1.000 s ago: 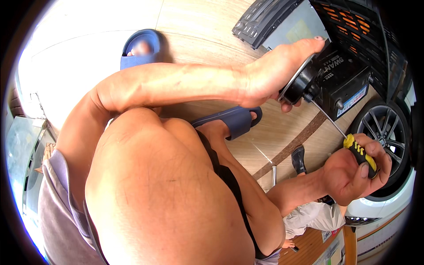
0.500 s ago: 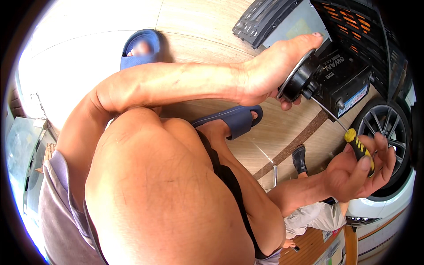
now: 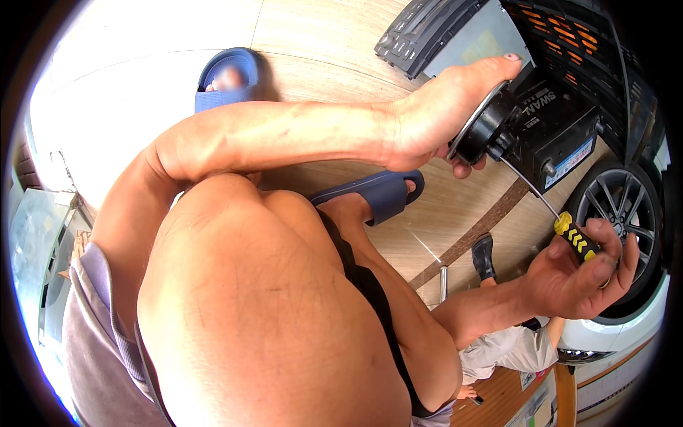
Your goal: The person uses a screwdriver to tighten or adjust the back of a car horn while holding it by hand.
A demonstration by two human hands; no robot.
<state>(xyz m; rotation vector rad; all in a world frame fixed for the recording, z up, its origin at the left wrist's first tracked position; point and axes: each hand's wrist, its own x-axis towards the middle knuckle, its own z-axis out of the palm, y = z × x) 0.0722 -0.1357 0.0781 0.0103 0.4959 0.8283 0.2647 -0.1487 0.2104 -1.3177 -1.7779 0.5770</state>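
My left hand [image 3: 445, 107] grips a round black part with a metal rim [image 3: 485, 128], looking like a car horn, by its edge; the thumb lies along the top and fingertips show beneath. A short black stub on the part points down and right. Against that stub rests the thin metal shaft of a screwdriver [image 3: 575, 237], whose exact tip I cannot make out. My right hand [image 3: 580, 281] holds its black and yellow handle in the curled fingers and thumb, near the butt end.
Behind the part stand a black car battery [image 3: 551, 117], a car radio unit [image 3: 455, 39] and a black grille panel [image 3: 569, 43]. A car wheel [image 3: 619, 206] is at the right. Blue slippers [image 3: 377, 196] are on my feet; another person's trousers [image 3: 509, 352] show at lower right.
The screwdriver handle has turned, with its yellow chevrons now facing up. My right fingers have shifted along with it. My left hand and the round part are almost still.
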